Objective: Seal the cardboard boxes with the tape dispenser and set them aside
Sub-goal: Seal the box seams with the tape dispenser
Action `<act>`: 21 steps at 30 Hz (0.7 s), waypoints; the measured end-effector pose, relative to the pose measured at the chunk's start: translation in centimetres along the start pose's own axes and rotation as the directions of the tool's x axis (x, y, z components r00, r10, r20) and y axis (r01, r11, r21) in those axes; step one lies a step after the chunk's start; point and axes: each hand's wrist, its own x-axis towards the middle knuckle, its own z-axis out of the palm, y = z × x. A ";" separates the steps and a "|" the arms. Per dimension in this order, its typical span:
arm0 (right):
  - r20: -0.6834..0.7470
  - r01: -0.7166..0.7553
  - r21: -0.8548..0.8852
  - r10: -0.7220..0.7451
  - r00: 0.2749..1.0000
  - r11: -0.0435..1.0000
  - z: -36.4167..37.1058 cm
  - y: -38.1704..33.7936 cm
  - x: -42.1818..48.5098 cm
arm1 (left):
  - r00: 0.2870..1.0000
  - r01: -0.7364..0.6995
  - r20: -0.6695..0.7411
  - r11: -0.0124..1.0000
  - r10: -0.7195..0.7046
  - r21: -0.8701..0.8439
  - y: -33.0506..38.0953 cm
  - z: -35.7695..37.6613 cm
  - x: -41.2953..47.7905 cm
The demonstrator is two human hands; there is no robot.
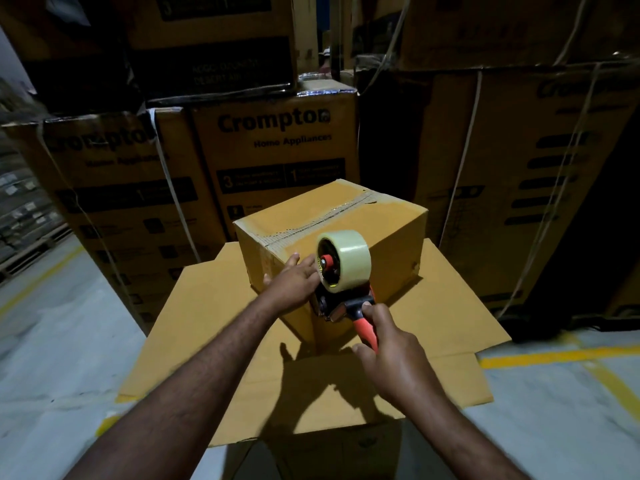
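Note:
A small brown cardboard box [388,233] sits with its flaps closed and a strip of tape along the top seam. It stands on the spread flaps of a larger open carton [214,334]. My right hand [394,355] grips the orange handle of the tape dispenser [343,271], whose clear tape roll stands against the box's near corner. My left hand [291,282] lies flat with straight fingers on the box's near left side, just beside the dispenser.
Tall stacks of printed appliance cartons [273,150] bound with straps wall in the back and right. Grey concrete floor [55,341] with yellow painted lines lies on both sides. A wooden pallet [27,251] with goods sits far left.

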 end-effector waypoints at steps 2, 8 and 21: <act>-0.007 -0.016 0.024 0.017 1.000 1.000 0.0 -0.2 -0.1 | 0.999 0.043 -0.010 0.999 -0.043 -0.021 0.3 0.2 0.0; 0.147 -0.212 0.298 0.175 0.974 0.931 1.0 -0.4 -0.7 | 0.984 0.118 -0.153 0.981 -0.094 0.154 1.0 2.0 -0.6; 0.311 -0.326 0.646 0.153 0.938 0.690 -6.0 1.6 -1.5 | 0.968 0.089 -0.243 0.989 -0.058 0.119 0.6 2.1 -0.6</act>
